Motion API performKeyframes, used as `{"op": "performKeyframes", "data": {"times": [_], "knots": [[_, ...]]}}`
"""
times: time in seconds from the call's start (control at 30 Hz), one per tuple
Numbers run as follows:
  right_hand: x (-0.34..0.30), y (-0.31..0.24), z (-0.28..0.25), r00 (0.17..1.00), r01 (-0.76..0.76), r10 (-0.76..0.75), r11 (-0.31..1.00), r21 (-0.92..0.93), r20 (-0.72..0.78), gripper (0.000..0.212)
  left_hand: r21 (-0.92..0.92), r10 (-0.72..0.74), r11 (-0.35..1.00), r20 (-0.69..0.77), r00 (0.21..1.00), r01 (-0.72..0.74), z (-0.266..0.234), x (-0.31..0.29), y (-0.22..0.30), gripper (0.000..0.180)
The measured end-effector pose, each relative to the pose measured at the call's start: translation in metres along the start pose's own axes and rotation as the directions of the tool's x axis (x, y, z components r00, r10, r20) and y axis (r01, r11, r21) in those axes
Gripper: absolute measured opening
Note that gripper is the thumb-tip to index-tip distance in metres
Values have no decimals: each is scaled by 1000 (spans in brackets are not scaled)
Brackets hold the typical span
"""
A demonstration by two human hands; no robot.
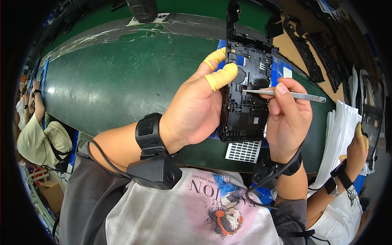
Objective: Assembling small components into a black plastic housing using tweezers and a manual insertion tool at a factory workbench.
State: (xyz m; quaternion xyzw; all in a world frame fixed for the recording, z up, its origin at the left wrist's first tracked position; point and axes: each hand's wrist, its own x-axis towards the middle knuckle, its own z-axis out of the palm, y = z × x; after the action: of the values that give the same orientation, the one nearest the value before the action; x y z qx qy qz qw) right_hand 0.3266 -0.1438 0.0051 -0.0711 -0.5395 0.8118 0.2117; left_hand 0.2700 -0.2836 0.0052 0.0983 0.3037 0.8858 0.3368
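A long black plastic housing (pixel 248 116) with ribs, recesses and small brass-coloured inserts is held up in my left hand (pixel 194 108). Yellow finger cots cover the thumb, which lies over the housing's left side, and another finger behind it. My right hand (pixel 290 122) pinches a pair of metal tweezers (pixel 304 96) between thumb and fingers. Their tip points left and rests at or just over the middle of the housing; whether it touches or grips anything is too small to tell. Below the housing, a white sheet with rows of small black rectangular pads (pixel 244 152) lies partly covered.
The green table (pixel 110 81) has taped edges at its far side. Blue items (pixel 281 70) lie behind the housing. More black plastic parts (pixel 304 53) rest on cardboard at the far right. White sheets (pixel 339 130) stand between me and a co-worker's hand (pixel 358 151) holding a black part.
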Motion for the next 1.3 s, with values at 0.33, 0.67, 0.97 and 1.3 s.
{"op": "performKeyframes", "data": {"times": [0.33, 0.67, 0.97, 1.3], "knots": [[-1, -2, 2, 1000, 4, -4, 1000, -5, -16, 17, -26, -10, 1000, -5, 1000, 10, 2, -2, 1, 40], [2, -1, 6, 1000, 14, -14, 1000, -7, -13, 16, -35, 0, 999, -5, 1000, 0, -2, 0, 4, 38], [1, -2, 7, 1000, 1, -2, 1000, -25, -22, 16, -25, -9, 1000, -29, 1000, 8, 2, -2, 7, 38], [-8, 2, -1, 999, 40, -41, 999, -23, -22, 15, -12, 14, 1000, -12, 1000, -14, -2, -5, -2, 39]]}}
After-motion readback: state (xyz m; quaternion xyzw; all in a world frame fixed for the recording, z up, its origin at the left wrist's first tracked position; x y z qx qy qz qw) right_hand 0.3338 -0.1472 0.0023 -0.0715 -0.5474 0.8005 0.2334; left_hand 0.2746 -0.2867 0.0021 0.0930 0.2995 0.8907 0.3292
